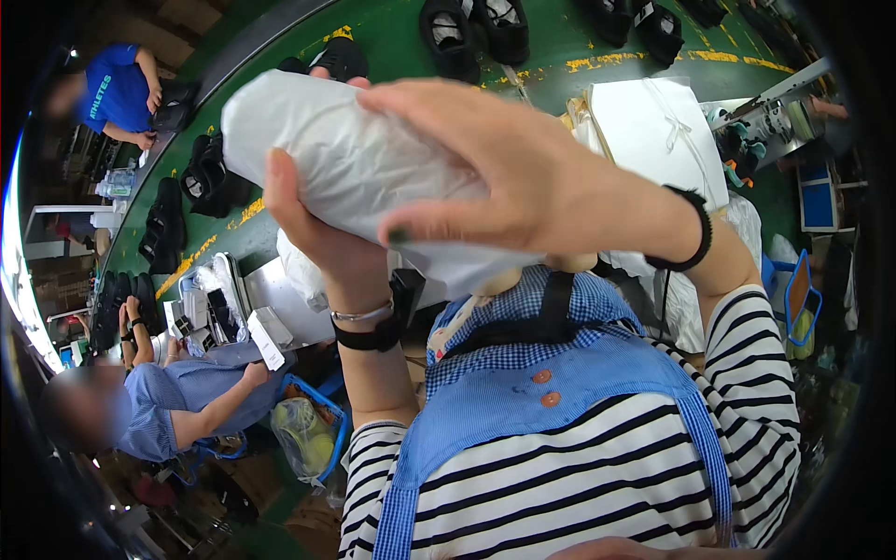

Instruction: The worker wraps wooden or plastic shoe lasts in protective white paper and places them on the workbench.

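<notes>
A bundle of white tissue paper (317, 140) is held up in front of my chest, slanting from upper left to lower right. The paper hides whatever is inside. My left hand (341, 252) supports it from beneath and the left, its thumb up along the near side and its other fingers mostly hidden behind. Over the right end lies my right hand (504, 173), gripping the paper between its long fingers on top and its thumb on the near side. A loose flap of paper (467, 266) hangs below the right thumb.
Black shoes (448, 37) stand along a green belt (392, 37) beyond the bundle. A stack of white paper sheets (644, 131) lies right of my hands. To the left, one person (205, 392) holds a white box (268, 338); another (121, 89) works across the belt.
</notes>
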Available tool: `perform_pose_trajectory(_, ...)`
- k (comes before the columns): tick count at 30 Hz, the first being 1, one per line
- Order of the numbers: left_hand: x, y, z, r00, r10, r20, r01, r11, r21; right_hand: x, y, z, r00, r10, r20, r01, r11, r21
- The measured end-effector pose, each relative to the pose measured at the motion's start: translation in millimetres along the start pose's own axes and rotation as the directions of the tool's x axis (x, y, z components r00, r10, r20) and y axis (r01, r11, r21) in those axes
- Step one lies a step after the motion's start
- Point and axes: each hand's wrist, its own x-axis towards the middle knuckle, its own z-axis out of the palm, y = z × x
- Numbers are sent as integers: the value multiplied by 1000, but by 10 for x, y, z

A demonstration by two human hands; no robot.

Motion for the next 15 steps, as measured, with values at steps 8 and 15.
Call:
perform_pose_trajectory(8,102,95,90,949,266,-171,-201,926,320,-158,15,24,973,226,-40,-219,967,130)
perform_pose_trajectory(15,122,123,247,910,260,-324,-193,955,226,-165,95,59,947,303,-102,-283,943,173)
